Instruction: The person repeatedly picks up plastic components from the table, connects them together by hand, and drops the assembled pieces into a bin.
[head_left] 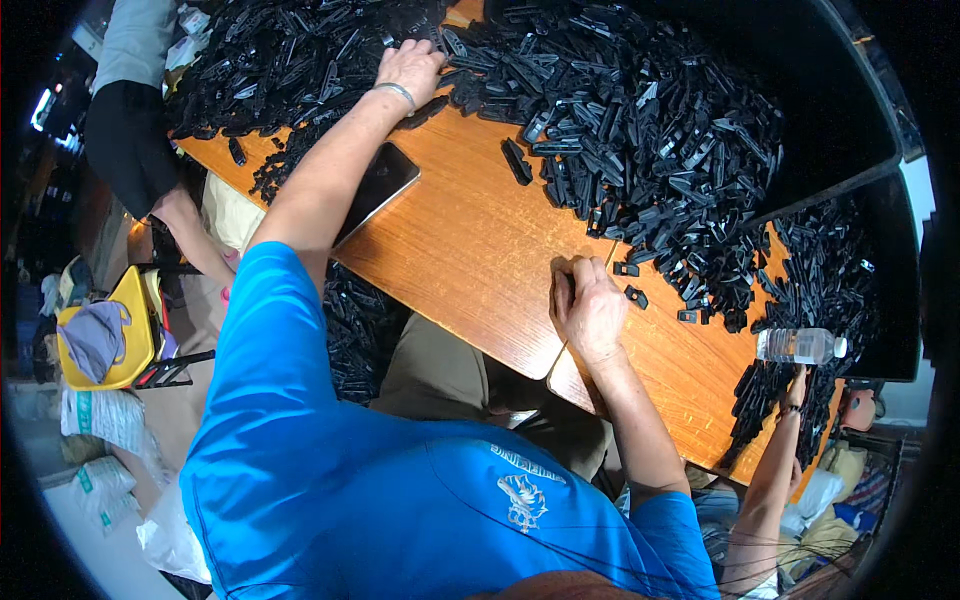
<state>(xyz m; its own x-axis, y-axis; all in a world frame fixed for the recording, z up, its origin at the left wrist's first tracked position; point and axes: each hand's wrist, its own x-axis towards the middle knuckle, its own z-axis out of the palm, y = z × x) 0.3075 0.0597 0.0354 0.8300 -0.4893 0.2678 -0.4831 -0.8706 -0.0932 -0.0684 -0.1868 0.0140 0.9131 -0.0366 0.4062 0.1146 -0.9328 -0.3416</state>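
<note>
Across the far side of the wooden table point(450, 230) lies a large pile of small, long black plastic clip-like parts point(640, 110). My left arm is stretched out to the pile's left part, and my left hand point(410, 68) rests at its edge with the fingers bent among the parts; its fingertips are partly hidden. Nearer to me, my right hand point(593, 312) is just above or on the bare wood by the table seam. Its fingers are curled in, and what they hold, if anything, is hidden. Two loose black pieces point(630, 284) lie just beyond it.
Under my left forearm lies a dark flat phone or tablet point(385, 185). At right, another person's arm point(775, 480) reaches to more black parts beside a clear bottle point(800, 346). A person's arm point(190, 230) shows at left, near a yellow chair point(140, 335).
</note>
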